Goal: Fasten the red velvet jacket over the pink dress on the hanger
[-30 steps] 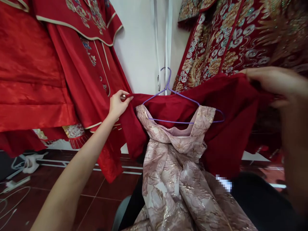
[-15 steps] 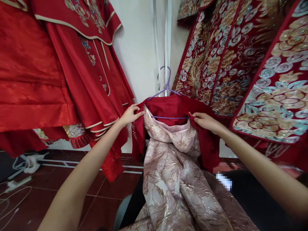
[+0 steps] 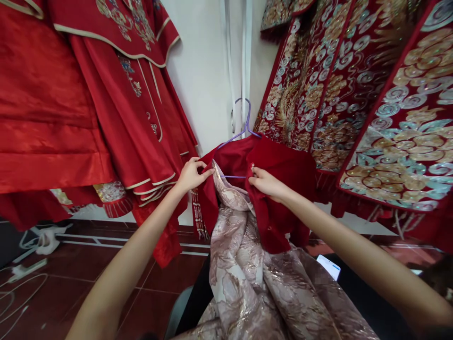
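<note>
A dark red velvet jacket (image 3: 283, 189) hangs on a purple wire hanger (image 3: 240, 132) over a pink and gold brocade dress (image 3: 255, 283). My left hand (image 3: 191, 174) is closed on the jacket's left front edge. My right hand (image 3: 265, 183) is closed on the right front edge. The two edges are drawn close together over the dress's neckline. A beaded fringe (image 3: 198, 215) dangles below my left hand.
Bright red satin garments (image 3: 88, 108) hang at the left, heavily embroidered red robes (image 3: 371, 104) at the right. White straps (image 3: 244, 56) run down the wall behind. White cables (image 3: 24, 269) lie on the dark red tiled floor. A phone (image 3: 329, 267) lies at lower right.
The jacket was spread wide between my hands. My right hand has come in from the far right, and both front edges have been pulled together over the pink dress.
</note>
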Motion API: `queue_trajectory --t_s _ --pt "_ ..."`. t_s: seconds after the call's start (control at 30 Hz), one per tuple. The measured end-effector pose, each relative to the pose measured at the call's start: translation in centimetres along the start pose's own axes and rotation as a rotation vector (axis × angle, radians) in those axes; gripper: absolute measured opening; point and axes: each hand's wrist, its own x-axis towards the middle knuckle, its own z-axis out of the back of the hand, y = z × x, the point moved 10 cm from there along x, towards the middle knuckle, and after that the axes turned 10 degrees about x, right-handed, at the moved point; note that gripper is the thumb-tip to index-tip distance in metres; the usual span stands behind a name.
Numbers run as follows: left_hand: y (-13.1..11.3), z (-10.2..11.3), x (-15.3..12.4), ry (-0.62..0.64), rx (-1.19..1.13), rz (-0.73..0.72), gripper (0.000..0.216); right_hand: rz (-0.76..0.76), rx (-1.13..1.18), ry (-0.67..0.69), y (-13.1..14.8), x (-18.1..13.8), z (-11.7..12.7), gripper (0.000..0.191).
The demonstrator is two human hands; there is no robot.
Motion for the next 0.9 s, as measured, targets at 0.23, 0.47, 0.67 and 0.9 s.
queue_trajectory --t_s 0.23,0.47,0.67,0.9 --pt "-1.5 1.6 -0.5 -0.153 0.222 0.065 0.026 -0.045 0.129 0.137 1.2 -1.9 -1.1 0.018" --pt "-9.2 -1.9 -1.2 -0.044 0.065 0.095 0.015 0.181 0.059 0.187 1.7 -2.1 -1.0 0.026" --pt "-12.2 -2.8 -1.6 -0.085 -0.104 0.075 0.013 0.325 0.037 0.066 1.3 -1.6 0.3 0.036" --pt "-9.9 -4.5 -2.5 -0.105 -0.254 0.066 0.026 0.456 0.040 -0.036 2.8 -2.4 2.2 0.046"
